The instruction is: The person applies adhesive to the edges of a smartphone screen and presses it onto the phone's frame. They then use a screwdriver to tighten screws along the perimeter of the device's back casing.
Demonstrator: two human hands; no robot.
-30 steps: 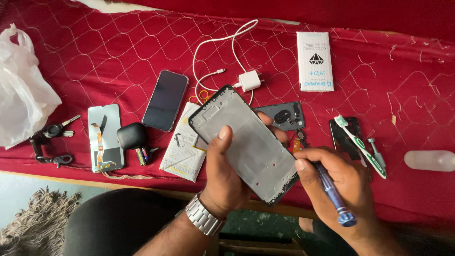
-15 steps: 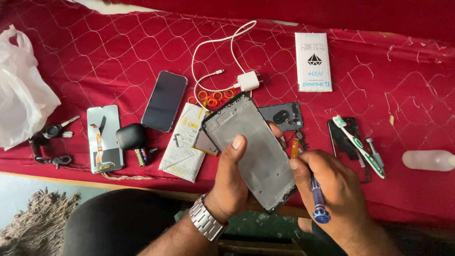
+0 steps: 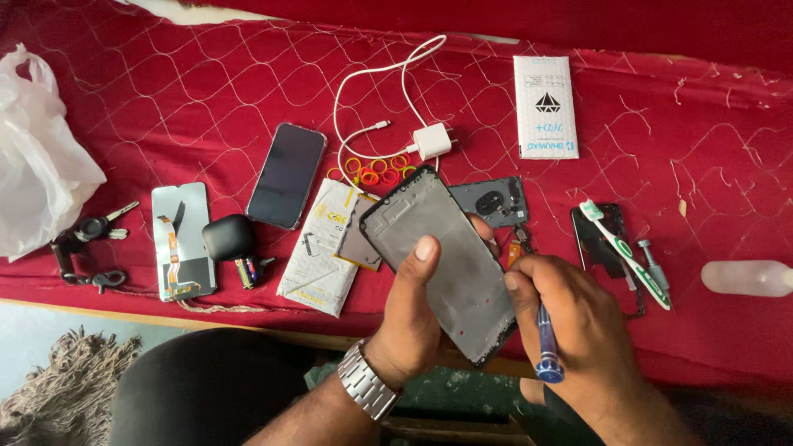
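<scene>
We are gripping the phone frame (image 3: 442, 256) in our left hand (image 3: 413, 318), thumb pressed on its grey inner face and fingers wrapped behind, holding it tilted above the red cloth (image 3: 206, 91) at the near edge. Our right hand (image 3: 570, 318) is closing its fingers around a blue screwdriver (image 3: 547, 347), resting against the frame's right edge. Lying around are a dark phone (image 3: 287, 175), a white charger (image 3: 431, 140), a toothbrush (image 3: 628, 252) and a black earbud case (image 3: 228, 238).
</scene>
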